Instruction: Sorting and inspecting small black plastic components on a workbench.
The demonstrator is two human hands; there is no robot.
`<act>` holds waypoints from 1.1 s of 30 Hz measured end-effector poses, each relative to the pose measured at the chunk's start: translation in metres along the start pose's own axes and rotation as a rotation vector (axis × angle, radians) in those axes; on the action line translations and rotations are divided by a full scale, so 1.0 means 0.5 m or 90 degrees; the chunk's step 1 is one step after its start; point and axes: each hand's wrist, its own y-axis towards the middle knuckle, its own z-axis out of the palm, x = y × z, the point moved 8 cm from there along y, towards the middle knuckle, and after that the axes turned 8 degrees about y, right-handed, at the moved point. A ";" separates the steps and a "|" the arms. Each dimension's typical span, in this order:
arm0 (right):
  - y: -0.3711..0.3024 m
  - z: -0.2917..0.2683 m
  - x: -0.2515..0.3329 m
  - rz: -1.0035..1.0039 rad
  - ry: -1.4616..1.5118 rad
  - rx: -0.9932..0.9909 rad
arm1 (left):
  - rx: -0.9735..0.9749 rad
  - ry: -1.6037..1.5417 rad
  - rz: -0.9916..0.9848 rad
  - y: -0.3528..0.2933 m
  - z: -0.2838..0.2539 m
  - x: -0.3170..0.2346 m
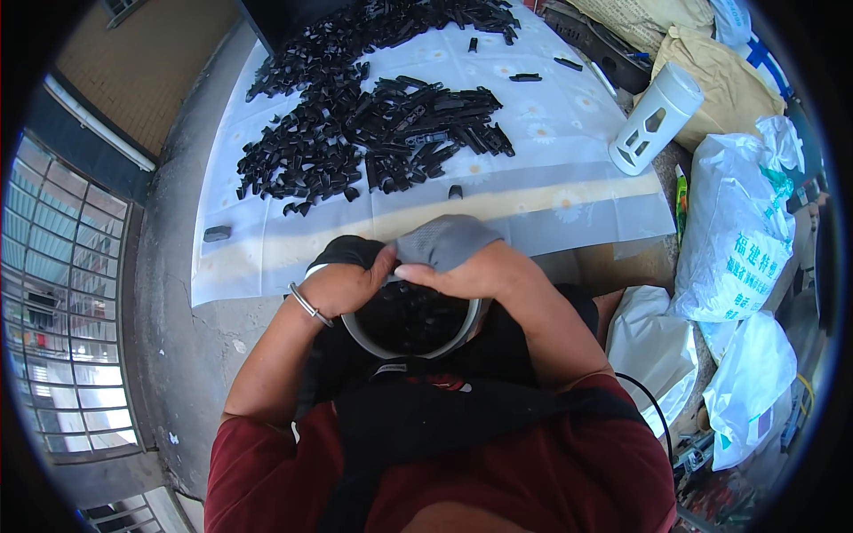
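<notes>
Grey-and-black fabric point(451, 238) (one piece or two, can't tell), over bucket point(473, 327) at 12 o'clock | long axis 9-to-3 | left hand point(349, 288) at 9, right hand point(471, 274) at 3, equally near, both curled tight on it, most fingers hidden | black parts point(298, 155) heaped beyond, 11-to-12

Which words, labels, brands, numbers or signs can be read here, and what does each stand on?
White sack, at right: rows of blue characters, large but not copied out here.
White plastic bag below it: purple patch, too small to read.
Small label on the black apron: too small to read.
Green packet: too blurred.
</notes>
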 end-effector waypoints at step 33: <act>-0.012 -0.094 -0.155 0.151 -0.286 -0.114 | -0.158 0.130 -0.082 0.049 -0.003 0.050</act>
